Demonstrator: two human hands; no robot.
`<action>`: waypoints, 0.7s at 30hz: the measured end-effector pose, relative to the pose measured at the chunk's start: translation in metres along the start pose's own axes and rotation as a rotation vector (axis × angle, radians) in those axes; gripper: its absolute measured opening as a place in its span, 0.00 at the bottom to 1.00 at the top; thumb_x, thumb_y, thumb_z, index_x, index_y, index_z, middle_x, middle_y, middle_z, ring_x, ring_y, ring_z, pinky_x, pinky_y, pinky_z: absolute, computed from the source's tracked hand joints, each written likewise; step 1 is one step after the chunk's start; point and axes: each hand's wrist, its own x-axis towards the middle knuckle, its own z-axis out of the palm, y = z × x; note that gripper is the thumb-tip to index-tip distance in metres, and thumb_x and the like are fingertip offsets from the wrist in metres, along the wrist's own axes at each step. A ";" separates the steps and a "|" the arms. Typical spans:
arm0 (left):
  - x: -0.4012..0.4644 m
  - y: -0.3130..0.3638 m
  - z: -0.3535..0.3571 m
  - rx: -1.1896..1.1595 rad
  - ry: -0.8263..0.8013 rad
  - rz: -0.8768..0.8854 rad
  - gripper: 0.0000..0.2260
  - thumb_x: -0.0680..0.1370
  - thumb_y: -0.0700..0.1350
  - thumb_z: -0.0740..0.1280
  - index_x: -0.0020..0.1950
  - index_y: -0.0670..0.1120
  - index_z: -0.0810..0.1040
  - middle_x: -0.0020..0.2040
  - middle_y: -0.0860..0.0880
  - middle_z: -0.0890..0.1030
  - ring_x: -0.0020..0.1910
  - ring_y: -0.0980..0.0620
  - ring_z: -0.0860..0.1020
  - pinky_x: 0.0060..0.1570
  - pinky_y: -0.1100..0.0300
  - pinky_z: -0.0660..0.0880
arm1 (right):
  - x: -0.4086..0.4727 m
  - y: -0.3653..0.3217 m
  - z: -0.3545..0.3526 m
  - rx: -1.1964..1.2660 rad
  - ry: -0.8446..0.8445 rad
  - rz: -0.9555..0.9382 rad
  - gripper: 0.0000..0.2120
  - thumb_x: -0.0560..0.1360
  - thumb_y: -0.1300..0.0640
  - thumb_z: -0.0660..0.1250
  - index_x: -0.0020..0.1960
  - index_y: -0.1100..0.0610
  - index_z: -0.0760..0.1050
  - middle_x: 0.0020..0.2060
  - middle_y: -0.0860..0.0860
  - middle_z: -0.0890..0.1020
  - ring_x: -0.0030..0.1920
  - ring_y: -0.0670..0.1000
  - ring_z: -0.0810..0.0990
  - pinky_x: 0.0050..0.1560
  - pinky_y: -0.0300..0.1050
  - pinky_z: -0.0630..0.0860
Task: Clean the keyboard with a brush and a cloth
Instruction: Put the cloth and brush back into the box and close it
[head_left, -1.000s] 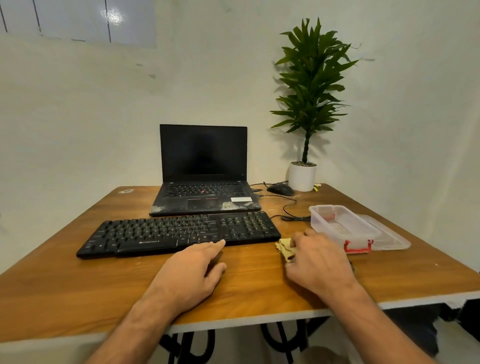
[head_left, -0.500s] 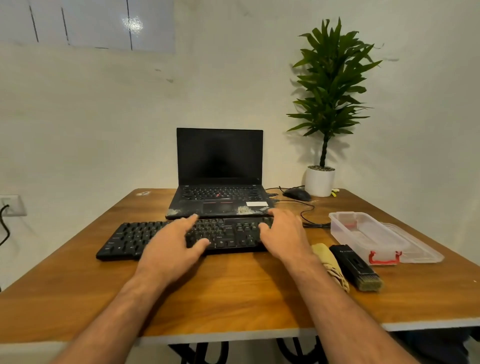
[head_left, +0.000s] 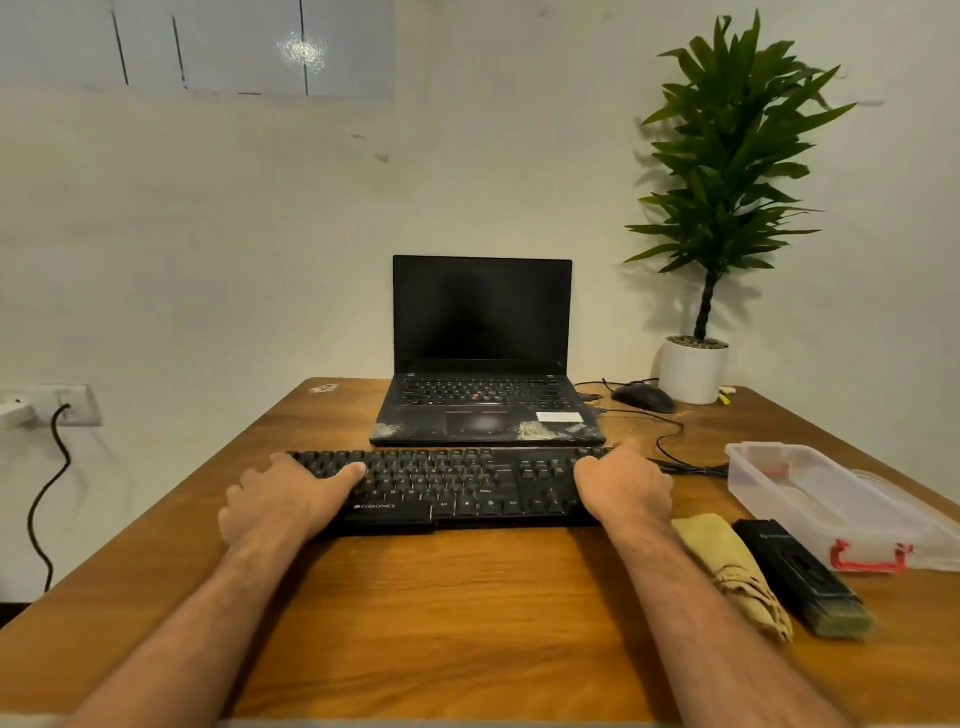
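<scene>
A black keyboard (head_left: 457, 488) lies across the middle of the wooden table (head_left: 441, 623), in front of a laptop. My left hand (head_left: 280, 501) grips its left end, thumb on the keys. My right hand (head_left: 623, 488) grips its right end, fingers curled over the far edge. A rolled yellow cloth (head_left: 727, 569) lies on the table just right of my right forearm. Beside the cloth is a black-handled brush (head_left: 802, 577), bristles toward me.
An open black laptop (head_left: 483, 400) stands behind the keyboard. A clear plastic box with a red clasp (head_left: 826, 499) sits at the right, its lid beside it. A mouse (head_left: 643, 397) with cable and a potted plant (head_left: 696, 369) are at the back right.
My right hand left the cloth and brush area and both hands spread to the two ends of the keyboard. The keyboard now sits more centred in front of the laptop.
</scene>
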 end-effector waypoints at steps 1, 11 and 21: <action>0.001 0.003 0.001 -0.006 0.015 -0.014 0.47 0.66 0.79 0.59 0.70 0.44 0.70 0.67 0.39 0.74 0.64 0.38 0.73 0.60 0.46 0.74 | -0.001 -0.003 0.000 0.031 0.019 0.006 0.23 0.78 0.45 0.64 0.69 0.55 0.67 0.60 0.56 0.78 0.63 0.58 0.71 0.61 0.53 0.72; 0.032 0.038 0.019 -0.286 0.061 0.075 0.55 0.62 0.81 0.60 0.74 0.41 0.65 0.67 0.39 0.75 0.64 0.38 0.74 0.62 0.44 0.74 | 0.044 -0.014 0.007 0.202 0.200 -0.013 0.23 0.80 0.49 0.62 0.72 0.55 0.64 0.61 0.60 0.79 0.66 0.61 0.70 0.64 0.58 0.69; 0.032 0.026 0.026 -0.319 -0.049 0.245 0.71 0.47 0.79 0.70 0.80 0.42 0.53 0.75 0.39 0.66 0.72 0.38 0.66 0.69 0.41 0.68 | 0.065 0.000 0.023 0.101 0.173 -0.023 0.25 0.81 0.48 0.61 0.74 0.56 0.64 0.71 0.61 0.71 0.71 0.64 0.65 0.72 0.62 0.63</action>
